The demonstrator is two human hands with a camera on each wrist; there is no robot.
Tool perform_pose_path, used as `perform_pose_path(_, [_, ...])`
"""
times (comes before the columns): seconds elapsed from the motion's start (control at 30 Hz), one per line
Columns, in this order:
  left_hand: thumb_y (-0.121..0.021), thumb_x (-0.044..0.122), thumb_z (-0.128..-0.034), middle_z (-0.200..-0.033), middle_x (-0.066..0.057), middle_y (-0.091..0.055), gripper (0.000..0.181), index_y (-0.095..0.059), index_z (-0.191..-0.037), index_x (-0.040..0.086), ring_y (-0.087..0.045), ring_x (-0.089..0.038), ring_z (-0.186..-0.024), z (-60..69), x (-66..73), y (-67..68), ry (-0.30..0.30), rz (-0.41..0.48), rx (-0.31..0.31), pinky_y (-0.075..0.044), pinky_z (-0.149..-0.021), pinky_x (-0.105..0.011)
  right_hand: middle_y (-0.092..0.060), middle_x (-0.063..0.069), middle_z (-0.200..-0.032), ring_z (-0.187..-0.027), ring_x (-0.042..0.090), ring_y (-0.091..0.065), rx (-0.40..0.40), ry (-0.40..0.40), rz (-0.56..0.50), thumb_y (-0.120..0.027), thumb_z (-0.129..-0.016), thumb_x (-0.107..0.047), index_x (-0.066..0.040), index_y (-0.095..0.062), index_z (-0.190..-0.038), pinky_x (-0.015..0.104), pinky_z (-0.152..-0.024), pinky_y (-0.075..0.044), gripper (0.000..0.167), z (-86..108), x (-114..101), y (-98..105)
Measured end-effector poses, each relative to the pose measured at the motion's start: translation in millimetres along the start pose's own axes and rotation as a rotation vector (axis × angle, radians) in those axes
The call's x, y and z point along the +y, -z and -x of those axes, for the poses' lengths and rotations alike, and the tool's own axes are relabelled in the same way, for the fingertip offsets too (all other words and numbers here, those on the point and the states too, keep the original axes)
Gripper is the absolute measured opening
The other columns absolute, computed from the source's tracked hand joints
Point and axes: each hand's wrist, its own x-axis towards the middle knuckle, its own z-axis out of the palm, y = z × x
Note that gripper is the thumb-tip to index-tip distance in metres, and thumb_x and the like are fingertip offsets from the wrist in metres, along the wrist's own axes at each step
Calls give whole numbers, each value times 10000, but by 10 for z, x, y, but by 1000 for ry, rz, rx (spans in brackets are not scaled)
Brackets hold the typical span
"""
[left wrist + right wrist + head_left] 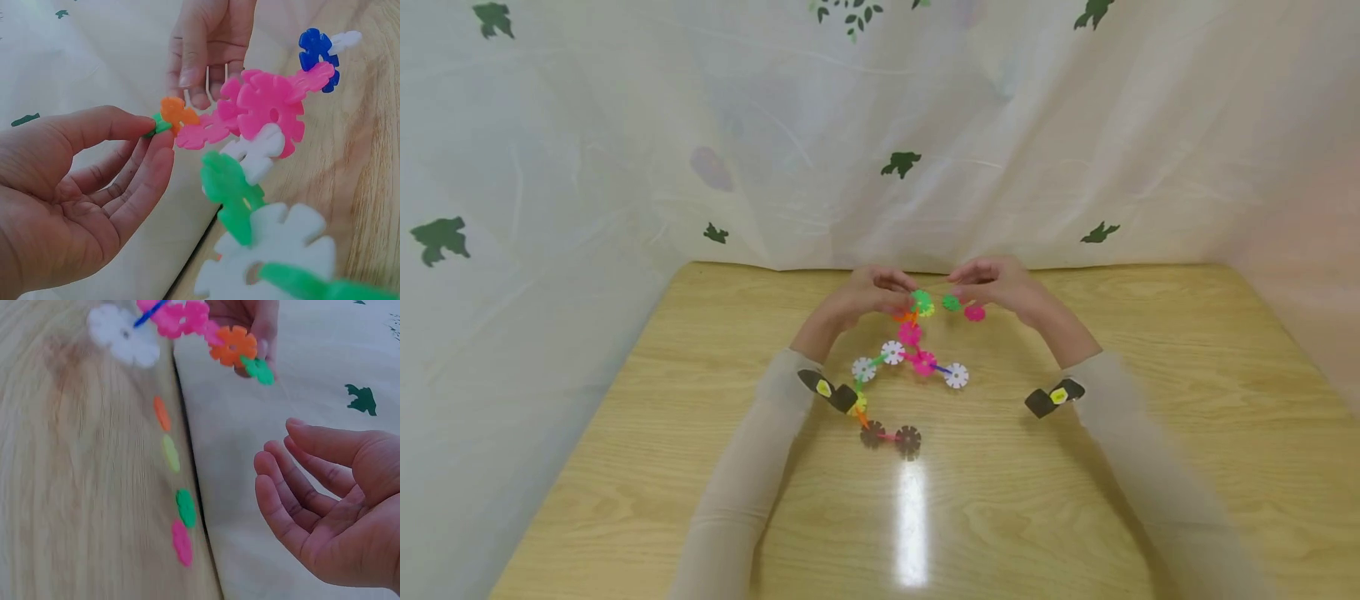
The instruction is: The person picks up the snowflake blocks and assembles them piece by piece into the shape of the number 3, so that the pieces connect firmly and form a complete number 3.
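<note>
My left hand pinches a green notched snowflake disc between thumb and fingers. That disc is slotted to an orange disc, the end of a linked chain. The chain runs on through pink discs, white discs and green pieces. From a pink disc, a blue piece branches to a white disc. My right hand holds nothing; its fingers are loosely bent, with the thumb apart from them. It hovers near a loose green disc and a loose pink disc.
Loose orange and yellow discs lie near the wooden table's back edge. Brown discs end the chain nearest me. A pale curtain with green leaf-like prints hangs behind the table.
</note>
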Motion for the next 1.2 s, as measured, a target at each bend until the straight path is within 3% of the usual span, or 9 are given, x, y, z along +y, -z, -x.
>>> perform_pose_path(0.13, [-694,8,-912,-921,-26,-714,262,-670,-1167,-47,-715,-141,-820,-1,-12,27,-23,33,-34,-622,-854,-373,-732,19,-979,-876,184,-711,-19,-1,83,-696,-967,-131,88,-638,-1223,374,-818,-615,342,21,54,116])
perform_pose_path(0.43, [-660,-58,-893,-920,-25,-687,303,-639,-1193,-85,-696,-138,-818,1,-27,63,-41,72,-75,-615,-786,-269,-736,216,-983,-868,192,-686,-100,-9,210,-732,-907,-22,98,-656,-1186,305,-704,-577,314,26,280,254])
perform_pose_path(0.63, [-667,-59,-893,-916,-20,-687,299,-642,-1190,-85,-696,-143,-816,2,-28,68,-42,70,-83,-616,-793,-275,-716,200,-1047,-950,220,-663,-120,-69,287,-777,-887,-72,18,-669,-1242,300,-700,-579,382,1,362,230])
perform_pose_path(0.73, [-663,-58,-899,-913,-16,-691,292,-644,-1190,-83,-700,-144,-817,3,-29,66,-46,70,-89,-618,-800,-281,-711,218,-1052,-886,186,-651,-120,-56,304,-781,-879,-58,36,-666,-1248,281,-686,-569,398,-28,385,210])
perform_pose_path(0.9, [-662,-59,-905,-904,-6,-700,295,-641,-1198,-88,-706,-139,-814,4,-35,61,-42,71,-91,-619,-811,-289,-708,199,-977,-727,122,-585,-115,-52,325,-782,-877,-53,47,-675,-1226,242,-619,-507,379,-79,412,179])
perform_pose_path(1.2, [-669,-48,-911,-914,-7,-700,287,-649,-1195,-81,-706,-143,-824,0,-42,69,-46,66,-87,-620,-820,-301,-642,78,-834,-719,106,-527,-73,-75,363,-766,-865,-28,47,-693,-1110,201,-589,-435,266,-167,441,123])
